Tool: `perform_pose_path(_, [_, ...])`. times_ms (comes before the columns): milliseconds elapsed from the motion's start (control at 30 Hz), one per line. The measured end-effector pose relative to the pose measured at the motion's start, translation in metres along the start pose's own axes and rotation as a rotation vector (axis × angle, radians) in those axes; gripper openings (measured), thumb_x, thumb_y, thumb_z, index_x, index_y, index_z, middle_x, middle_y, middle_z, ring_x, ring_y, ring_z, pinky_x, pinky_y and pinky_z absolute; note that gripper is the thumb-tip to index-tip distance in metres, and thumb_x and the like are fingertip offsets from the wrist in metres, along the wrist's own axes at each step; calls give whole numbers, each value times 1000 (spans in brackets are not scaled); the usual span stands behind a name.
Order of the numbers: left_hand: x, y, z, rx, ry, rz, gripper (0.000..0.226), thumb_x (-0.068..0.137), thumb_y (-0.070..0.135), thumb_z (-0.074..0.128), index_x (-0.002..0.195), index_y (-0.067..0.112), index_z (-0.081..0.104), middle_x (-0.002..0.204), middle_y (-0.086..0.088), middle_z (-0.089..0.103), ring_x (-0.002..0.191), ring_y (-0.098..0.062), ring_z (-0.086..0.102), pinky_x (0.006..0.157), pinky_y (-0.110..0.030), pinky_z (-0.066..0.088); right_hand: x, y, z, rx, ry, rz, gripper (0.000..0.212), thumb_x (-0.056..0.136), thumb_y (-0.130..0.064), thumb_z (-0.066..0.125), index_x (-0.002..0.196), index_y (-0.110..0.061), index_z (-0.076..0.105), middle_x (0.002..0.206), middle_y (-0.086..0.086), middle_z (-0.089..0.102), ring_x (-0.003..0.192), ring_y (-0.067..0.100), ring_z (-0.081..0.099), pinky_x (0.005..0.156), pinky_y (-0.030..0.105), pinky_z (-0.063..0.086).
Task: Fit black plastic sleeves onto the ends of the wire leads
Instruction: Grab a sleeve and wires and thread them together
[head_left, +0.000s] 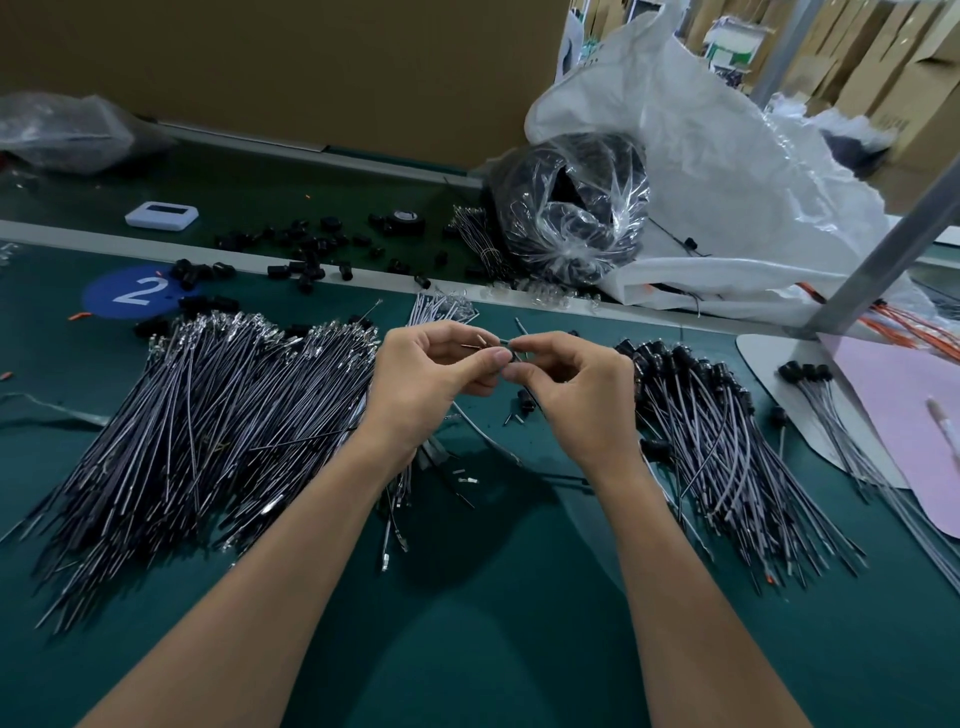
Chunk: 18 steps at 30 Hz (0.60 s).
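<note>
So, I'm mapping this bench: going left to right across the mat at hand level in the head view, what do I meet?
A pile of unsleeved wire leads, left hand, right hand, pile of sleeved leads, pink sheet.

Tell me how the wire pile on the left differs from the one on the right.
The left pile is far bigger than the right pile. The left pile's far ends show bare silvery terminals; the right pile's far ends carry black sleeves. The left pile lies dense, the right pile looser. Both are thin dark leads fanned out toward the person on the green mat.
</note>
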<state>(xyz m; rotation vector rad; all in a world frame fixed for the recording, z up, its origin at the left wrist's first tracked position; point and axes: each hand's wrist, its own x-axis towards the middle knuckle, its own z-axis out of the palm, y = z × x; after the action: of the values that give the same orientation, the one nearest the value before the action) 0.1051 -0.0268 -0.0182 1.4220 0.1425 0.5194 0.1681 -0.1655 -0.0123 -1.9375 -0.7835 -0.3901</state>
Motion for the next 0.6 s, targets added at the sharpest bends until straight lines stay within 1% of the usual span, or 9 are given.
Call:
perform_pose_path(100, [0, 0, 0, -14, -38, -14, 11, 74, 10, 80, 83, 9, 75, 70, -10, 74, 58, -17, 68, 58, -23, 55, -1, -1, 0, 13, -21, -20, 19, 76, -7, 80, 94, -14, 78, 68, -16, 66, 64, -5, 63, 63, 5, 43])
perform_pose_path(200, [0, 1, 0, -50, -21, -30, 14, 73, 20, 78, 83, 11, 76, 71, -8, 74, 61, -15, 67, 59, -22, 55, 0, -2, 0, 39, -25, -26, 16, 77, -5, 79, 92, -12, 78, 73, -10, 72, 67, 0, 67, 66, 13, 50])
perform_pose_path(267, [0, 1, 1, -59, 3, -42, 9, 79, 17, 75, 84, 11, 77, 70, -6, 73, 62, -13, 66, 60, -21, 55, 0, -3, 0, 50, -16, -7, 13, 77, -6, 79, 89, -10, 78, 75, -4, 74, 66, 5, 68, 66, 18, 53])
perform_pose_path(300, [0, 1, 1, -50, 20, -44, 7, 81, 15, 74, 85, 10, 77, 71, -6, 73, 62, -12, 65, 59, -21, 55, 0, -3, 1, 48, -12, -3, 11, 77, -6, 80, 87, -10, 78, 73, -4, 73, 64, 7, 67, 65, 18, 53])
perform_pose_path(400, [0, 2, 2, 5, 79, -32, 9, 83, 13, 73, 89, 8, 76, 82, -9, 73, 65, -11, 63, 59, -19, 54, -1, -4, 2, 70, -14, 35, 9, 77, -14, 81, 84, -15, 76, 69, -11, 69, 59, 12, 61, 58, 20, 50])
perform_pose_path(500, [-1, 3, 2, 33, 90, -13, 6, 83, 12, 73, 88, 8, 76, 93, -12, 73, 71, -13, 66, 59, -18, 54, -2, -6, 5, 107, -49, 84, 14, 78, -25, 81, 88, -16, 76, 76, -10, 72, 63, 18, 64, 59, 27, 52])
perform_pose_path(533, [-1, 3, 2, 22, 90, -9, 4, 84, 12, 73, 86, 10, 76, 92, -10, 73, 72, -12, 67, 59, -18, 53, -3, -7, 7, 100, -53, 77, 15, 78, -25, 81, 89, -15, 76, 76, -9, 72, 63, 18, 65, 59, 27, 53])
perform_pose_path(600, [-2, 5, 2, -16, 99, -6, 3, 83, 12, 73, 84, 12, 76, 84, -4, 75, 70, -10, 68, 58, -17, 53, -4, -9, 11, 89, -40, 64, 13, 80, -21, 80, 89, -13, 76, 74, -9, 71, 62, 12, 65, 60, 24, 53])
